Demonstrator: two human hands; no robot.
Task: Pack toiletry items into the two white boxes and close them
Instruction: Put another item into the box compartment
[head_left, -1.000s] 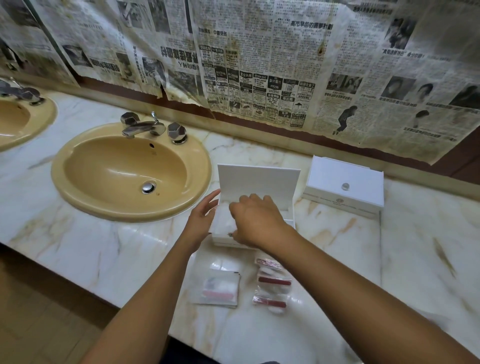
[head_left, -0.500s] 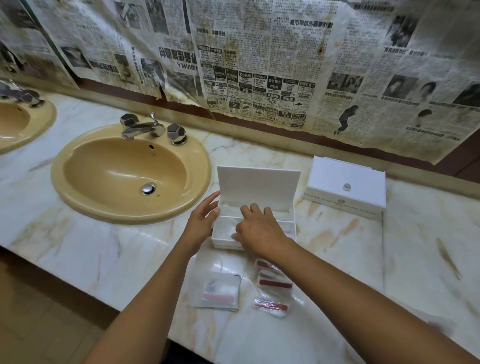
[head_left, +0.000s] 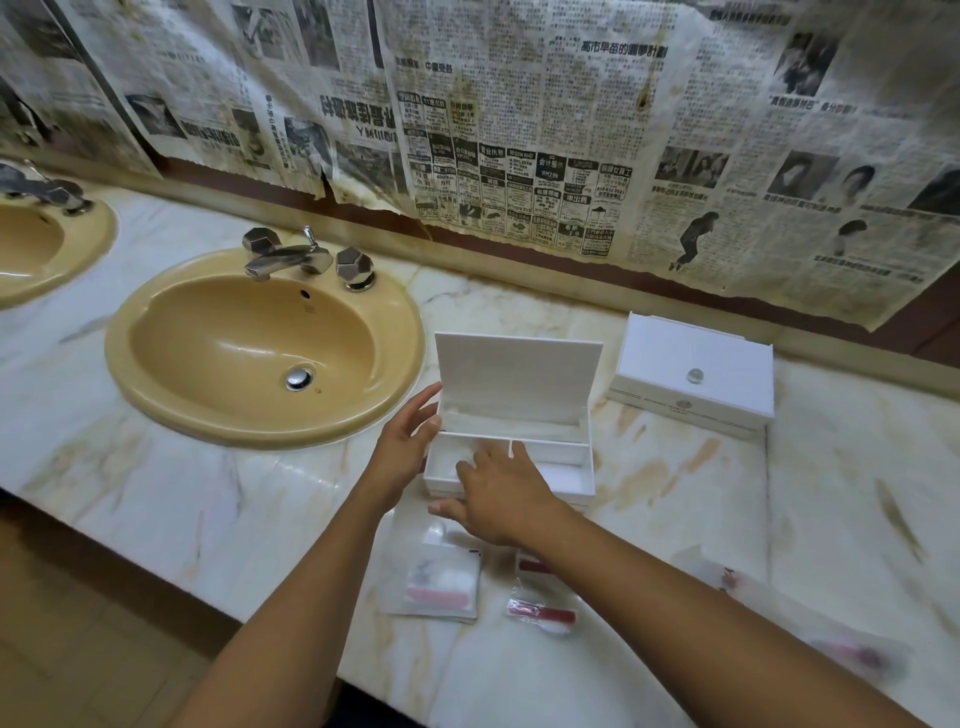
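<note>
**Head view: open white box flanked by both hands on the table**

Head view: an open white box is seen on the marble table, its lid raised upright at the far side. The left hand is laid against the box's left end wall with fingers straight and relaxed, nothing being gripped. The right hand is stretched flat, palm down, over the near edge of the box, its fingertips reaching into the left compartment; the fingers are extended and nothing is seen held. Whether anything lies under the palm cannot be told.

Just beyond and to the right of the right hand, well apart from it, a second white box is seen closed, a small round knob on its lid.

Nearer than both hands, below the right wrist, a flat clear sachet with pink and white contents is lying on the table. Just to its right, beside the right forearm, small wrapped items with red bands are seen. Further right, past the forearm, more wrapped items are blurred and cannot be made out.

To the left of the left hand a beige sink with a chrome tap is set into the table. Newspaper sheets are hung along the wall beyond the hands.
</note>
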